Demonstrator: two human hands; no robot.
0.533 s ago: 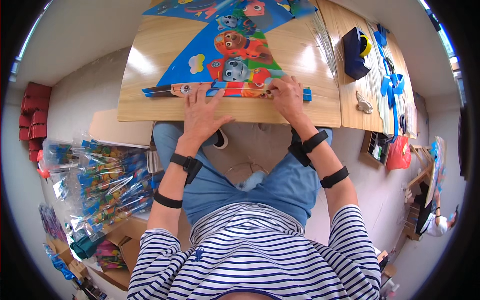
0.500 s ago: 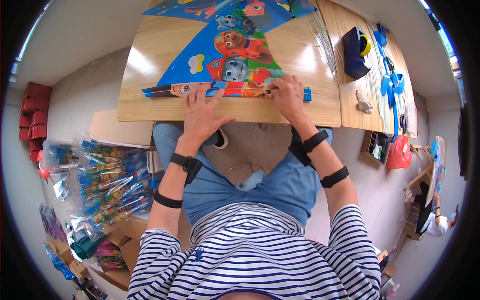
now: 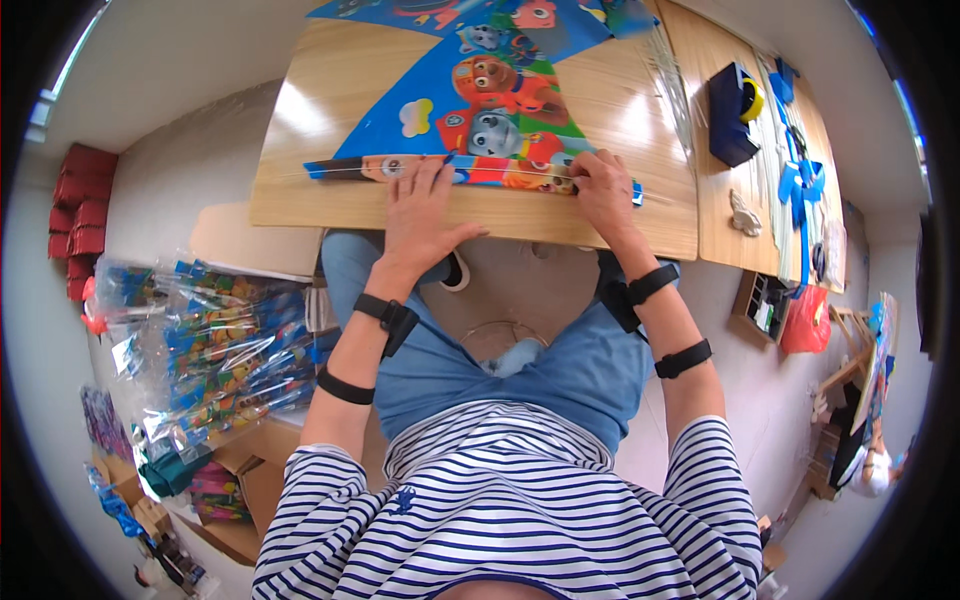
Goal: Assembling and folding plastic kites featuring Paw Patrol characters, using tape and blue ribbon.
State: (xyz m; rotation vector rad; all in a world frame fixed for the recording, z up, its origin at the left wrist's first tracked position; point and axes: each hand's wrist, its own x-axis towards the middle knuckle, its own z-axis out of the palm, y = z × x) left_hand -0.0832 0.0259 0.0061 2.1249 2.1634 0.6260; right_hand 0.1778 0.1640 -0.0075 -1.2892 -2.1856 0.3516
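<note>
A printed kite sail [image 3: 440,105], blue with cartoon animal figures, lies on the wooden table with its wide edge toward me. That near edge is folded into a narrow strip [image 3: 345,169], and a thin pale rod or line runs along it. My left hand [image 3: 418,215] rests with extended fingers on the strip, left of its middle, thumb pointing right. Near the strip's right end, my right hand [image 3: 606,195] pinches the edge between curled fingers. Those fingers cover what exactly lies in the pinch. A bit of blue strip end shows just beyond the right hand.
A dark tape dispenser [image 3: 733,115] with yellow tape stands on the adjoining right table, near blue ribbon [image 3: 800,183] and thin rods. Plastic-wrapped printed packets [image 3: 225,345] are heaped at lower left. Red boxes [image 3: 80,215] stack by the left wall. Another person is at far right.
The whole view has shifted a little. My right hand has slid slightly right along the strip toward its end. My left hand stays on the strip in nearly the same place.
</note>
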